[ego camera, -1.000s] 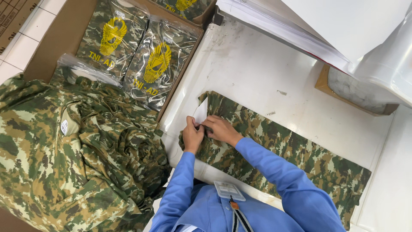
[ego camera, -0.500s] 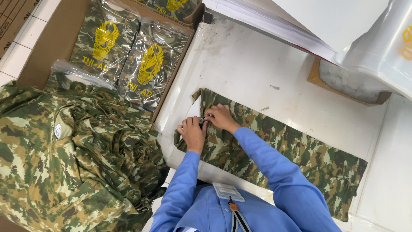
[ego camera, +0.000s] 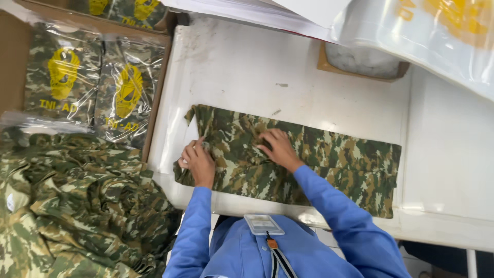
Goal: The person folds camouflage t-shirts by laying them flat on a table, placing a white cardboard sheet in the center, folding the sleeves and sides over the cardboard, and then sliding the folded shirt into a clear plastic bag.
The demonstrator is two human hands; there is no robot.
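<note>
Your left hand (ego camera: 198, 163) rests at the near left end of the folded camouflage garment (ego camera: 309, 159), its fingers (ego camera: 189, 152) curled down onto the cloth edge; whether they pinch the fabric or only press it cannot be told. Your right hand (ego camera: 279, 148) lies flat on the garment just right of the left, its fingers (ego camera: 266, 137) spread and pressing the cloth, gripping nothing. Both blue sleeves (ego camera: 329, 206) run back toward you.

The garment lies as a long folded strip across the white bench (ego camera: 247, 67), left end near the bench's left edge, right end well toward the far right.

Left of the bench, a cardboard box (ego camera: 154, 103) holds bagged camouflage garments (ego camera: 92, 82) in clear plastic with yellow print. Nearer you, a loose pile of camouflage garments (ego camera: 77, 206) sits below the box. At the bench's top right, clear plastic bags (ego camera: 432, 41) overhang a small brown tray (ego camera: 329, 64). A badge (ego camera: 262, 224) hangs at your chest.
</note>
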